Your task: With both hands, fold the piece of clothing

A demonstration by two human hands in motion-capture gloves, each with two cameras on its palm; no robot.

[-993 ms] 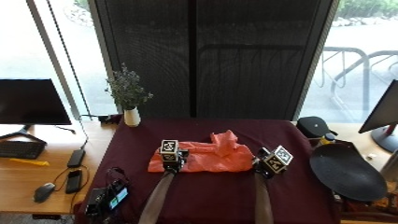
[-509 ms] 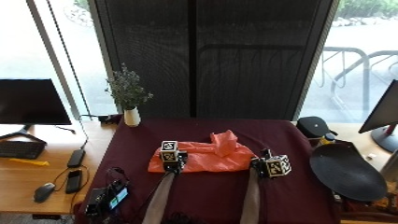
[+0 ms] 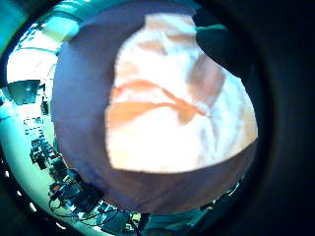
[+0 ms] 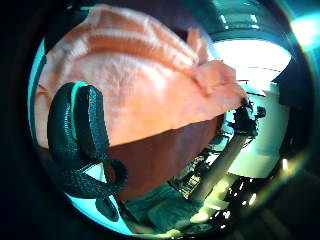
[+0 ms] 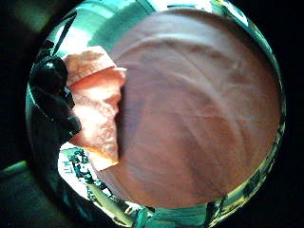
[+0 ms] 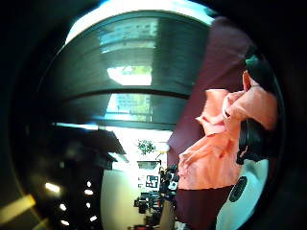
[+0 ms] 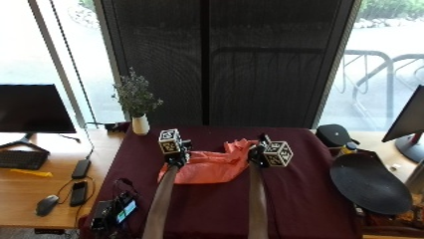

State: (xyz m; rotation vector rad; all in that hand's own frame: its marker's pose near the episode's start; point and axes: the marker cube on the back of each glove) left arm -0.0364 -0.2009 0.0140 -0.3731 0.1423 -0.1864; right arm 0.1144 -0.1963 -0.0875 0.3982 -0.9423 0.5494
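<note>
One orange piece of clothing lies bunched on the dark maroon tablecloth, near the middle of the table, and everything else is placed here against it. Two gloved hands are at it, one at each end. The left hand sits on the garment's left end; its thumb side palm view shows black fingers curled over the orange cloth's edge, so it grips the fabric there. The right hand is at the garment's right end, where a peak of cloth stands up; its palm views show black fingers against the cloth's edge, but whether they pinch it I cannot tell. The left little finger side view has the garment spread in wrinkled folds on the tablecloth, close under that palm. Beyond the garment, towards the window, stands one white vase with a sprig of dried flowers. Well to the garment's left, on the wooden desk, are one monitor, one keyboard and one mouse. To its right lies one large dark round disc, and beyond that one dark cap-like object.
</note>
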